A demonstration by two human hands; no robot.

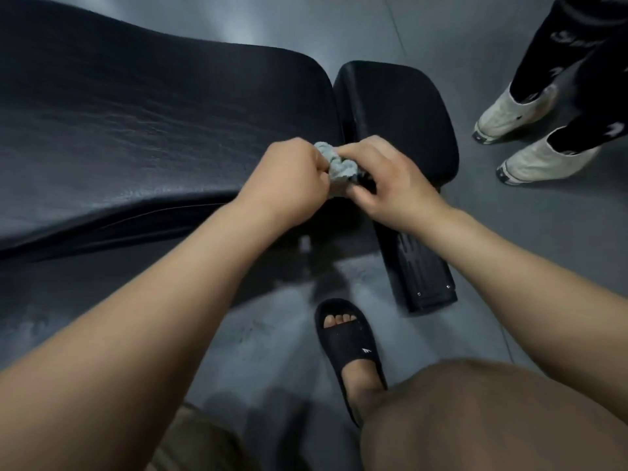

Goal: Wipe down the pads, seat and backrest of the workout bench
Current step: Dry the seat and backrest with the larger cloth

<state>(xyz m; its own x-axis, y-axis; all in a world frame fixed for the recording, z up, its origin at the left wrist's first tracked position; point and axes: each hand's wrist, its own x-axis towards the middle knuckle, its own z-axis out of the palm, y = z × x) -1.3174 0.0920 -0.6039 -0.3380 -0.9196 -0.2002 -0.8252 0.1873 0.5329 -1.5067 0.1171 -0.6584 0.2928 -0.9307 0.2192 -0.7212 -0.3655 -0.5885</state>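
Starting nearest you: your bare knee (492,419) fills the lower right corner, and a strip of khaki shorts (204,447) shows at the bottom edge to its left. Between them your foot sits flat on the grey floor (265,334) in a black slide sandal (350,351), toes pointing toward the bench. Both your forearms reach forward and meet above the near edge of the bench. Your left hand (292,178) is balled into a fist, fingers curled tight on one end of a bunched grey-blue cloth (334,168). Your right hand (390,185) grips the other end, fingers folded over the wad. Cloth sits between the two hands, over the gap where the backrest (153,130) meets the seat (397,113); whether it touches either pad, you cannot tell from this view. Backrest: long black textured pad, running off to the left. Seat: shorter black pad just beside it on the right, a narrow slot between them. Below your right wrist a black frame bar (421,277) runs out from under the seat toward you. Farthest, upper right: another person's two white shoes (516,117) and dark patterned trousers (577,62), on the floor beyond the seat's right side, apart from it.
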